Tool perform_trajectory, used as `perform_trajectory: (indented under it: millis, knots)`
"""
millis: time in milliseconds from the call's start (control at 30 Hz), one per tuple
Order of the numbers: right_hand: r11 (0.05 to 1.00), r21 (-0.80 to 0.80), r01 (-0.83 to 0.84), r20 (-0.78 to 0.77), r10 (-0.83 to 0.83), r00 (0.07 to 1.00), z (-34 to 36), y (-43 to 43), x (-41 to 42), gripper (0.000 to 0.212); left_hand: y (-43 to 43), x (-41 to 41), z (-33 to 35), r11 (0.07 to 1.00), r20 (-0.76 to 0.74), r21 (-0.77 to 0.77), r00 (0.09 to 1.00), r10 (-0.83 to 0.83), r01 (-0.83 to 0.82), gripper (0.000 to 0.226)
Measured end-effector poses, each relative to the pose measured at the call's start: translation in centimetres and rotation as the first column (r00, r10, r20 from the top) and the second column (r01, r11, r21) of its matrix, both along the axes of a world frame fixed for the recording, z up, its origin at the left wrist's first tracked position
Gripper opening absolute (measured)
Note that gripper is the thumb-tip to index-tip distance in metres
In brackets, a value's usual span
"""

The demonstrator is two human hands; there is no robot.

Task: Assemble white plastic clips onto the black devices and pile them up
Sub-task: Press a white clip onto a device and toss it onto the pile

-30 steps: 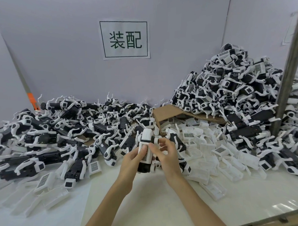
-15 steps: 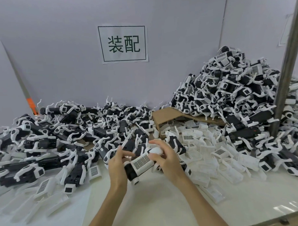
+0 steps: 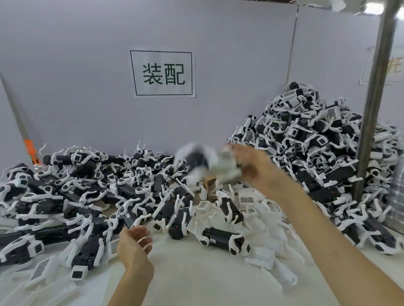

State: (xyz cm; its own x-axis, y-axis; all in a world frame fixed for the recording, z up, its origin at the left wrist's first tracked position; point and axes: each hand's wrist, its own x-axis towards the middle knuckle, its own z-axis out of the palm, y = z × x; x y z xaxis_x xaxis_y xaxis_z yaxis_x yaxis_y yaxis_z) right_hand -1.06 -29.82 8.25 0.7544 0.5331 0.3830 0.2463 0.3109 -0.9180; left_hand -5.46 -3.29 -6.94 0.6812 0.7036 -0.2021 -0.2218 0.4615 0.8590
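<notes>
Though it is blurred, the device [image 3: 200, 161] is beside the right hand's [image 3: 258, 168] fingers [image 3: 236, 149].

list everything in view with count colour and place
tall pile of devices: too many to count, black with white clips, right rear
low pile of devices: many, black and white, left and centre
loose clips: many, white, table centre-right and front left
blurred device: one, black and white, by the right fingertips; held or released unclear
cardboard box: one, brown, mostly hidden, centre
sign: one, white with green characters, back wall
pole: one, grey metal, right
table: one, white, under everything
left hand: low centre-left, loosely curled, empty
right hand: raised toward the tall pile
</notes>
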Motion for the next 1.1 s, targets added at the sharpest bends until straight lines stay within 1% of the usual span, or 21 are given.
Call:
perform_trajectory:
  millis: [33, 67, 100, 133, 167, 233, 267, 367, 433, 533, 600, 733, 800, 833, 967, 1033, 1067, 1100]
  knots:
    - [0.947, 0.315, 0.069, -0.075, -0.048, 0.996, 2.4, -0.9, 1.2, 0.031, -0.1, 0.0, 0.0, 1.0, 0.008, 0.003, 1.0, -0.01, 0.01, 0.046]
    - [0.847, 0.51, 0.151, -0.129, -0.098, 0.987, 4.7, -1.8, 2.5, 0.042, -0.2, -0.1, 0.0, 1.0, 0.013, -0.001, 1.0, -0.019, 0.019, 0.046]
    - [0.798, 0.552, 0.241, -0.169, -0.176, 0.97, 6.8, -2.7, 3.8, 0.057, -0.3, -0.1, -0.1, 1.0, 0.011, -0.006, 1.0, -0.027, 0.027, 0.046]
    - [0.815, 0.479, 0.326, -0.189, -0.267, 0.945, 8.4, -3.3, 4.9, 0.067, -0.3, -0.2, -0.2, 0.999, 0.009, -0.008, 0.999, -0.039, 0.039, 0.047]
    - [0.848, 0.345, 0.401, -0.182, -0.359, 0.915, 9.4, -3.7, 5.7, 0.071, -0.3, -0.2, -0.3, 0.998, 0.013, -0.007, 0.998, -0.06, 0.06, 0.047]
    - [0.861, 0.094, 0.499, -0.106, -0.49, 0.865, 9.2, -4.1, 6.8, 0.064, -0.3, -0.1, -0.3, 0.995, 0.019, -0.01, 0.995, -0.099, 0.099, 0.046]
    - [0.857, 0.013, 0.516, -0.049, -0.514, 0.856, 8.5, -4.1, 7.0, 0.057, -0.3, 0.0, -0.2, 0.994, 0.02, -0.005, 0.994, -0.108, 0.108, 0.046]
    - [0.836, -0.196, 0.512, 0.119, -0.498, 0.859, 5.3, -3.1, 6.8, 0.034, -0.8, -0.1, -0.1, 0.994, 0.022, 0.02, 0.993, -0.112, 0.111, 0.046]
    - [0.789, -0.367, 0.493, 0.183, -0.458, 0.87, 3.0, -2.2, 6.9, 0.023, -0.9, -0.3, -0.1, 0.993, 0.022, 0.024, 0.993, -0.114, 0.114, 0.046]
    - [0.685, -0.576, 0.447, 0.228, -0.391, 0.892, 0.4, -0.4, 7.3, 0.021, -0.8, -0.3, -0.1, 0.991, 0.016, 0.013, 0.991, -0.13, 0.13, 0.045]
    - [0.636, -0.65, 0.416, 0.256, -0.332, 0.908, -0.7, 1.0, 7.3, 0.02, -0.9, -0.3, 0.1, 0.99, 0.01, -0.01, 0.99, -0.144, 0.144, 0.044]
    - [0.627, -0.666, 0.405, 0.292, -0.28, 0.914, -2.2, 4.4, 6.9, 0.017, -1.1, -0.5, 0.2, 0.985, -0.005, -0.039, 0.986, -0.169, 0.169, 0.044]
    - [0.601, -0.688, 0.406, 0.325, -0.246, 0.913, -3.0, 6.5, 6.7, 0.019, -1.0, -0.5, 0.2, 0.984, -0.007, -0.043, 0.985, -0.172, 0.171, 0.044]
    - [0.575, -0.706, 0.413, 0.352, -0.221, 0.91, -3.5, 7.5, 6.8, 0.026, -1.0, -0.5, 0.2, 0.984, -0.005, -0.045, 0.985, -0.174, 0.173, 0.044]
    - [0.445, -0.763, 0.468, 0.499, -0.053, 0.865, -5.6, 11.6, 7.2, 0.073, -0.9, -0.4, 0.4, 0.984, -0.003, -0.063, 0.986, -0.169, 0.168, 0.044]
    - [0.391, -0.794, 0.465, 0.512, 0.019, 0.858, -6.6, 13.8, 7.3, 0.084, -0.9, -0.4, 0.3, 0.984, -0.012, -0.072, 0.987, -0.162, 0.16, 0.044]
    - [0.341, -0.824, 0.452, 0.497, 0.053, 0.866, -7.2, 14.7, 7.4, 0.088, -0.9, -0.4, 0.3, 0.984, -0.016, -0.076, 0.987, -0.162, 0.161, 0.043]
    - [0.269, -0.858, 0.438, 0.475, 0.09, 0.875, -7.7, 15.6, 7.3, 0.093, -0.9, -0.4, 0.3, 0.984, -0.019, -0.082, 0.986, -0.163, 0.161, 0.042]
